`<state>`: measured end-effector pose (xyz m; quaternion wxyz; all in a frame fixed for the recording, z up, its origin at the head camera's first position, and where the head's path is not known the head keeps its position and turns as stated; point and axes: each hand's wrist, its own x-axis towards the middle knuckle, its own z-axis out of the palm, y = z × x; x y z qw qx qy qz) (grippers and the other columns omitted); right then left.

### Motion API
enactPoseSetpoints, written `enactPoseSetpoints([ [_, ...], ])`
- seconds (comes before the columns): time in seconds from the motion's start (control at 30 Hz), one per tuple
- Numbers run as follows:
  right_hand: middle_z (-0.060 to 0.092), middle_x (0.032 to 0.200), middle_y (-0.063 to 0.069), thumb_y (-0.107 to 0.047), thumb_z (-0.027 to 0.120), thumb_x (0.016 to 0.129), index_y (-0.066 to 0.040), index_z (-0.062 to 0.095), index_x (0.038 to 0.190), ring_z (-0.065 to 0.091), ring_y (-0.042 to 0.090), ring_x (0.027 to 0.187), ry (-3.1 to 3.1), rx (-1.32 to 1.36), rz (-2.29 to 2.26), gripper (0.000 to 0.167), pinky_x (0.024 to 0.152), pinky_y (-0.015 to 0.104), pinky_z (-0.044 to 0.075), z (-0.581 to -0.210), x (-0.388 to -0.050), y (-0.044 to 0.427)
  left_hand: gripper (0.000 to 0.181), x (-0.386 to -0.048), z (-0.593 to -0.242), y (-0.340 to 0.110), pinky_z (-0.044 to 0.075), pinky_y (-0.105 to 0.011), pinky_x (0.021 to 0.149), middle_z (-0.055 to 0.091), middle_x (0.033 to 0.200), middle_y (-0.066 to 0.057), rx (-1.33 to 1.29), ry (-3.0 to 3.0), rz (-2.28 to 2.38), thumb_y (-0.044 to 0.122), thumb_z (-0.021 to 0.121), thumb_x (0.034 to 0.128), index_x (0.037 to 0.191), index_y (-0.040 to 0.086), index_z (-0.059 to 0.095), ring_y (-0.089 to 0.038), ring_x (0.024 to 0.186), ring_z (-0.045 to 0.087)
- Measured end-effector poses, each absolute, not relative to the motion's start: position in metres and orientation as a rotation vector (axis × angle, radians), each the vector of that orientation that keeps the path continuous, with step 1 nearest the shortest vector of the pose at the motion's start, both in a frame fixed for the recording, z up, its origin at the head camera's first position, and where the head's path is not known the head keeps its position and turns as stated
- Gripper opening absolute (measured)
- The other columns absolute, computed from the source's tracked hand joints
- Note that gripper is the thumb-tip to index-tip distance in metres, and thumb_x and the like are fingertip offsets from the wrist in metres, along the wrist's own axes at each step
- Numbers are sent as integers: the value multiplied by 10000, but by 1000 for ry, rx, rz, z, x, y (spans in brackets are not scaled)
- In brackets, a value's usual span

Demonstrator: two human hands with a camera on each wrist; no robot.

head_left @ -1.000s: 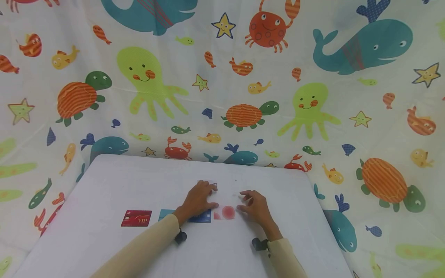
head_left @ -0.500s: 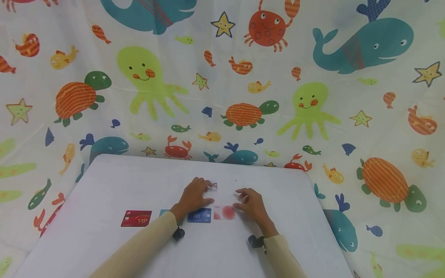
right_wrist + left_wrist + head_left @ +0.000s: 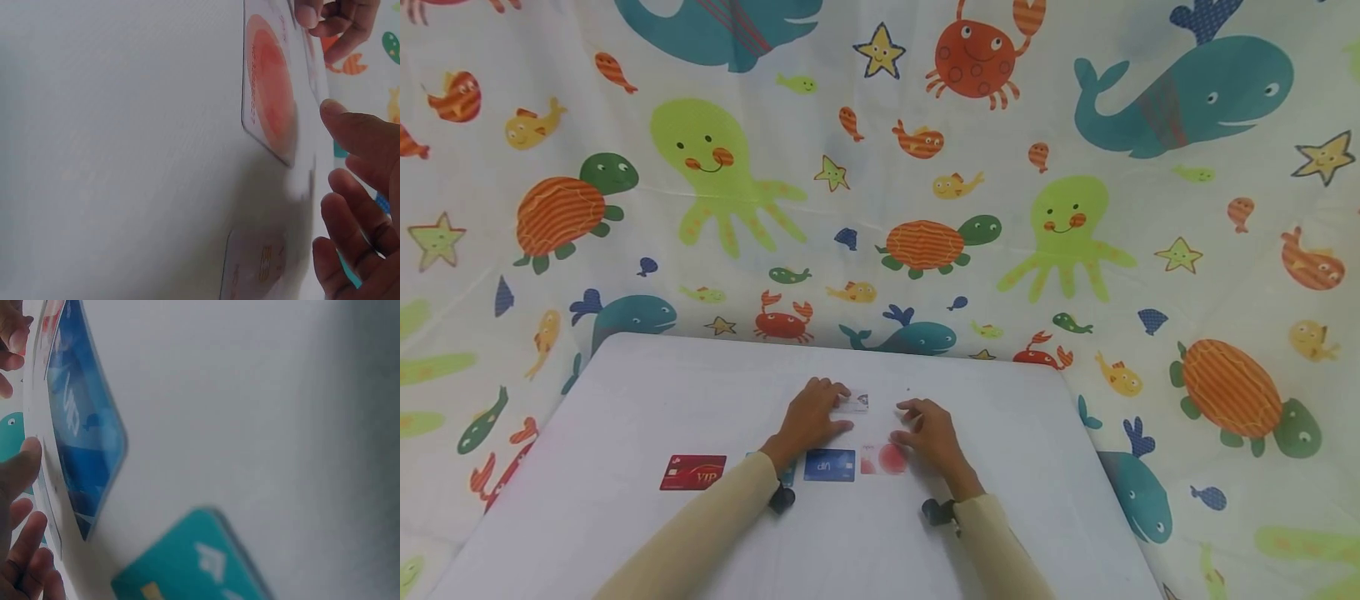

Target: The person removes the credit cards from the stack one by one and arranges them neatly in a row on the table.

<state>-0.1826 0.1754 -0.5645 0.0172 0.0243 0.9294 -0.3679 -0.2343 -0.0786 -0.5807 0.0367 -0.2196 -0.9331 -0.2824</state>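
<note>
My left hand (image 3: 811, 421) hovers over or touches the left side of a pale card (image 3: 857, 402) at the back, its fingers loosely bent and thumb apart. In front of that hand lie a blue VIP card (image 3: 830, 465) and a teal card (image 3: 194, 562), the latter mostly covered by my left arm in the head view. My right hand (image 3: 931, 433) holds nothing, its fingers loosely bent above a white card with a red circle (image 3: 887, 459). In the right wrist view, another pale card (image 3: 256, 269) lies beneath the right hand; the head view hides it.
A red VIP card (image 3: 692, 472) lies at the left end of the front row. The white table (image 3: 1037, 467) backs onto a curtain (image 3: 820, 217) printed with sea animals. Dark wrist cameras (image 3: 937, 512) sit by both sleeves.
Both hands have drifted left and slightly away from me. More of the back card and the blue card now shows; the cards lie in the same places.
</note>
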Motion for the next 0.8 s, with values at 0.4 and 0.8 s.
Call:
enactPoseSetpoints([
  [0.4, 706, 1080, -28, -232, 887, 887, -234, 721, 1318, 617, 166, 935, 2870, 86, -1158, 461, 892, 317, 600, -563, -194, 159, 537, -241, -580, -86, 590, -385, 977, 663, 1041, 9, -627, -2902, -909, 383, 890, 863, 1323, 188, 693, -156, 975, 545],
  [0.8, 696, 1082, -33, -231, 865, 908, -250, 714, 1315, 622, 166, 938, 2871, 93, -1110, 435, 917, 328, 611, -567, -206, 150, 521, -246, -578, -91, 568, -379, 941, 661, 1049, -26, -598, -2899, -949, 315, 886, 881, 1333, 157, 681, -191, 979, 535],
])
